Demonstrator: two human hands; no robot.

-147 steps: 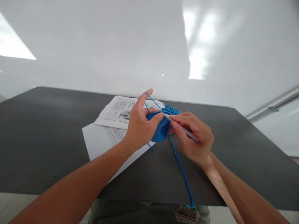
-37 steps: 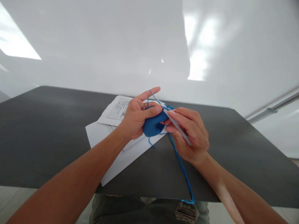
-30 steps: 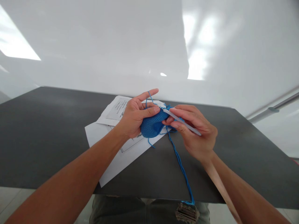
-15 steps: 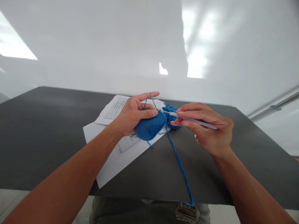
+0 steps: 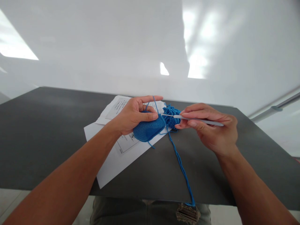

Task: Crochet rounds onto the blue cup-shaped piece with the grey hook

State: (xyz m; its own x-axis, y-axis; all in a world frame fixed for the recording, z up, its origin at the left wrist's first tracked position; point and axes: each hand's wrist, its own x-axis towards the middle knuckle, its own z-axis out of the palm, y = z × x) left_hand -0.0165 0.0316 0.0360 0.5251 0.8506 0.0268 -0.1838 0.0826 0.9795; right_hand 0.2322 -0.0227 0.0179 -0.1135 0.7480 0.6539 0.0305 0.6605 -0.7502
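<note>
My left hand (image 5: 133,114) pinches a round blue crocheted piece (image 5: 147,130) between thumb and fingers, with the working yarn looped over its raised index finger. My right hand (image 5: 211,129) grips a thin silver crochet hook (image 5: 199,120), held almost level; its tip touches the right edge of the piece. A loose heap of blue yarn (image 5: 172,112) lies just behind the hook tip. One blue strand (image 5: 181,164) runs from the work down over the table's near edge.
Both hands work above a dark grey table (image 5: 47,137). Two white printed sheets (image 5: 112,150) lie under my left hand. A glossy white wall stands behind the table, and a grey rail (image 5: 274,109) runs at the far right.
My right hand has swung out to the right, turning the hook from steeply slanted to nearly level. The crocheted piece has dropped lower and tipped flatter in my left hand.
</note>
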